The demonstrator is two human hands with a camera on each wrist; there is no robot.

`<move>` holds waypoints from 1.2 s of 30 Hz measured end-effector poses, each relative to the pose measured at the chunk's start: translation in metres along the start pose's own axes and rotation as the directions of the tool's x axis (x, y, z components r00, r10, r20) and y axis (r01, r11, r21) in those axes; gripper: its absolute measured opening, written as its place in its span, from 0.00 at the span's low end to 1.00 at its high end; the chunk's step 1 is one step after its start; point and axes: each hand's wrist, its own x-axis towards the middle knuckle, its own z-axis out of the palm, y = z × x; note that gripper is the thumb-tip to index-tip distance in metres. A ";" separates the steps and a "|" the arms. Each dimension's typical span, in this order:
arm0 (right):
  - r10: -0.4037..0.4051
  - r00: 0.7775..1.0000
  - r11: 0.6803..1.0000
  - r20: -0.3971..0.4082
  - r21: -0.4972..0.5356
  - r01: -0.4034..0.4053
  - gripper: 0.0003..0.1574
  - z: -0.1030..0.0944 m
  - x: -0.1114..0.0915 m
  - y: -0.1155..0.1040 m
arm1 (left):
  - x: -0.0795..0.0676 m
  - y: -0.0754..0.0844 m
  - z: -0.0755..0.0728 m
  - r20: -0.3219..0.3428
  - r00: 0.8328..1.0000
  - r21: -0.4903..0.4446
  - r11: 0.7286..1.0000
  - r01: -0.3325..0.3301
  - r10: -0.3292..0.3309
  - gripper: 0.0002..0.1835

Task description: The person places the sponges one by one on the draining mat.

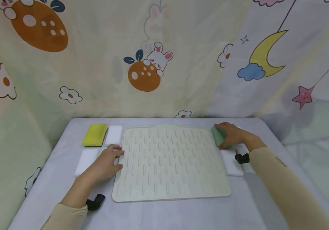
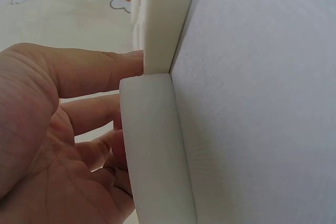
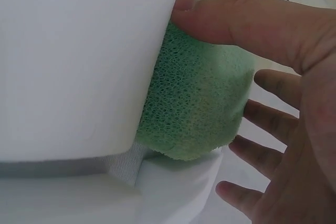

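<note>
My right hand (image 1: 233, 134) is on a green sponge (image 1: 218, 135) beside the upper right edge of a cream ridged mat (image 1: 167, 163). In the right wrist view the thumb lies along one side of the porous sponge (image 3: 197, 93) and the other fingers reach its opposite edge. My left hand (image 1: 106, 164) rests at the mat's left edge, fingers spread and holding nothing. The left wrist view has its thumb (image 2: 100, 69) against the mat's side (image 2: 168, 19), with the other fingers behind a white sponge block (image 2: 155, 150).
A yellow sponge (image 1: 95, 134) with a dark underside lies at the back left, next to a white block (image 1: 113, 135). Another white block (image 1: 85, 161) is partly behind the left hand. More white blocks (image 1: 231, 163) lie under and near the right hand. A printed curtain (image 1: 193, 80) stands behind the table.
</note>
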 end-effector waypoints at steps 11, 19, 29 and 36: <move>-0.004 1.000 1.000 -0.023 0.019 0.004 0.71 -0.005 -0.004 -0.005 | -0.004 0.005 -0.004 0.008 1.000 -0.007 1.000 -0.015 0.015 0.29; -0.029 0.999 1.000 -0.044 -0.005 0.028 0.70 -0.010 -0.007 -0.011 | -0.005 0.005 -0.005 0.010 1.000 -0.017 1.000 -0.017 0.018 0.29; -0.060 0.997 0.998 -0.040 0.014 0.060 0.68 -0.014 -0.009 -0.029 | -0.002 0.003 -0.002 0.003 1.000 -0.006 1.000 -0.027 0.027 0.29; -0.085 0.996 0.996 -0.036 0.020 0.085 0.67 -0.013 -0.008 -0.044 | -0.004 0.001 -0.001 0.004 1.000 0.000 1.000 -0.017 0.017 0.30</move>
